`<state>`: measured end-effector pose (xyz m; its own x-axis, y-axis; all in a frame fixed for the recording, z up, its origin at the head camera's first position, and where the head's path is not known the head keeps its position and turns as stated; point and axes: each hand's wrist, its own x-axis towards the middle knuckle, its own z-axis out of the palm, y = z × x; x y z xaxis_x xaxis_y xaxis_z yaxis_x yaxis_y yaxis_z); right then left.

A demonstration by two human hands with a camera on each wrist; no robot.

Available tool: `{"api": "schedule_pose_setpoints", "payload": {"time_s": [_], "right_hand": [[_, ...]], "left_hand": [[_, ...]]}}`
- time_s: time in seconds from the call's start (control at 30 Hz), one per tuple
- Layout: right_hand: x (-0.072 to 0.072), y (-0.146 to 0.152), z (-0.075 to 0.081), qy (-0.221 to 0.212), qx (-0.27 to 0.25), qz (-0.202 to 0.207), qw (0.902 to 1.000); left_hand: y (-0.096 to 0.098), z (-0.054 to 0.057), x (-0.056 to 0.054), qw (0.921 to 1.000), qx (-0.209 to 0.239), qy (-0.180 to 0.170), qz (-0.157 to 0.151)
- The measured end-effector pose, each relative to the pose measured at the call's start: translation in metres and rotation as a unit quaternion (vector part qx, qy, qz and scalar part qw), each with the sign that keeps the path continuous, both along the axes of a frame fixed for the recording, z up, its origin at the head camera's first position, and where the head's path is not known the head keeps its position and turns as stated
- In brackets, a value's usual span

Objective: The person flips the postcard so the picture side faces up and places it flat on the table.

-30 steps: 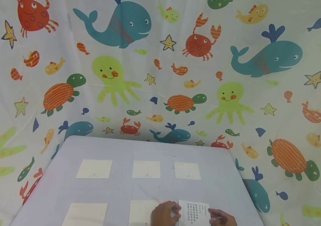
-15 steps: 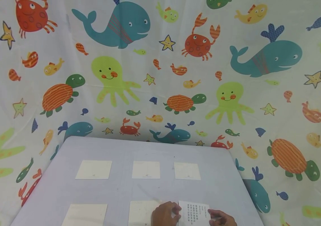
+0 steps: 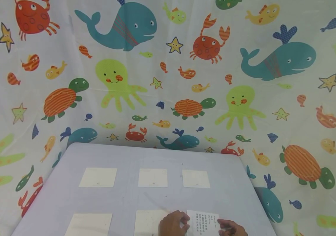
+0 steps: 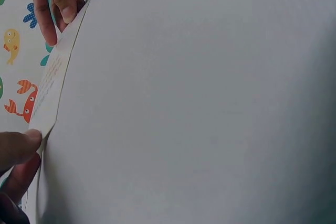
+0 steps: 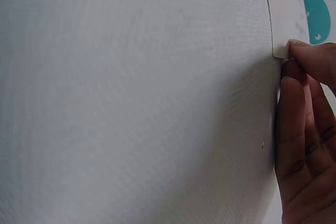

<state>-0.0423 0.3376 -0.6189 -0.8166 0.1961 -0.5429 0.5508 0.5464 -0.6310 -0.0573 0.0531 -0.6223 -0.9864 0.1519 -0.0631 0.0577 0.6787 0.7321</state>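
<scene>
A white card [image 3: 203, 223] with columns of printed characters lies at the near right of the table, in the head view. My left hand [image 3: 173, 224] pinches its left edge, thumb on top, as the left wrist view shows beside the card [image 4: 56, 85]. At the opposite edge, my right hand [image 3: 233, 228] pinches a corner between thumb and index finger, seen close in the right wrist view around the card [image 5: 286, 14]. Under or beside my left hand is a cream card [image 3: 147, 221], partly covered by that hand.
Three cream cards form a back row: a left one [image 3: 98, 177], a middle one [image 3: 152, 178] and a right one [image 3: 196, 179]. Another cream card [image 3: 89, 224] lies at the near left. Behind the pale table [image 3: 120, 200] hangs a curtain [image 3: 162, 91] printed with sea animals.
Both hands stay almost still on the printed card, whose lettering looks a little sharper now. The head view has shifted very slightly.
</scene>
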Motion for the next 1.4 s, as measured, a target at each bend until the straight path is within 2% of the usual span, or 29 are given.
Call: {"api": "schedule_pose_setpoints", "payload": {"time_s": [0.27, 0.5, 0.87, 1.03, 1.23, 1.4], "right_hand": [[0.001, -0.003, 0.001, 0.0, 0.016, 0.0, 0.9999], [0.001, -0.003, 0.001, 0.005, 0.003, 0.006, 1.0], [0.002, -0.004, -0.001, 0.021, -0.007, -0.005, 0.9997], [0.001, -0.007, 0.0, 0.027, 0.015, -0.007, 0.9995], [-0.001, -0.018, 0.001, 0.052, 0.056, -0.021, 0.9969], [-0.003, -0.028, 0.002, 0.054, 0.062, -0.022, 0.9963]], "left_hand": [[0.0, 0.0, -0.002, 0.9999, 0.004, -0.006, -0.014], [-0.002, 0.003, -0.001, 0.9998, 0.01, 0.005, -0.013], [-0.014, 0.008, 0.004, 0.9983, 0.047, 0.023, -0.024], [-0.019, 0.011, 0.006, 0.9978, 0.062, 0.011, -0.021], [-0.025, 0.017, 0.007, 0.9983, 0.058, 0.002, -0.011], [-0.032, 0.023, 0.01, 0.9977, 0.064, -0.017, -0.009]]}}
